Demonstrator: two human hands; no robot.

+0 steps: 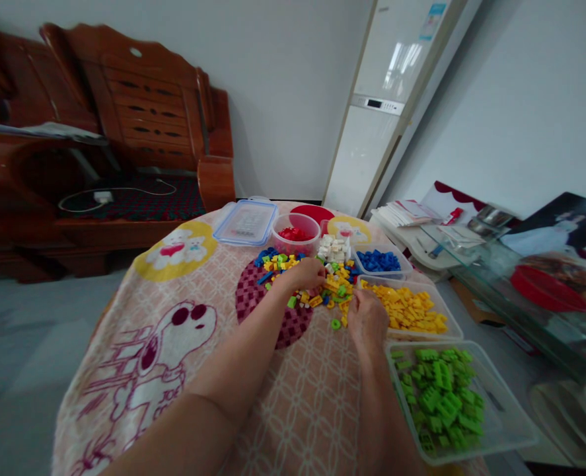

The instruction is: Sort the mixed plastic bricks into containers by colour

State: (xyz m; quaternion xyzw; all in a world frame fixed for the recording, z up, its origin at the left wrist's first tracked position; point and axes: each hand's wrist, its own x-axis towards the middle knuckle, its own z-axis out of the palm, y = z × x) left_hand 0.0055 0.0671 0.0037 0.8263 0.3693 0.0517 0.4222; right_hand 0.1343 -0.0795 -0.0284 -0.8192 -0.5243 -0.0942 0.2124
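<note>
A mixed pile of toy building bricks (283,262) in yellow, blue, green and white lies on the table. My left hand (308,274) reaches over the pile from the left, its fingers bent together above the bricks; what they hold, if anything, is hidden. To the right, my right hand (368,318) is at the pile's edge with fingertips pinched beside yellow bricks, and I cannot make out what is between them. Yellow pieces (335,284) lie between both hands. A loose green round piece (335,324) sits just left of my right hand.
Clear boxes hold yellow bricks (411,309), green bricks (444,396) and blue bricks (378,260). A round tub (296,248) contains red bricks, beside white bricks (334,248). Blue-rimmed lids (246,222) lie at the back left. A glass table (515,291) stands to the right.
</note>
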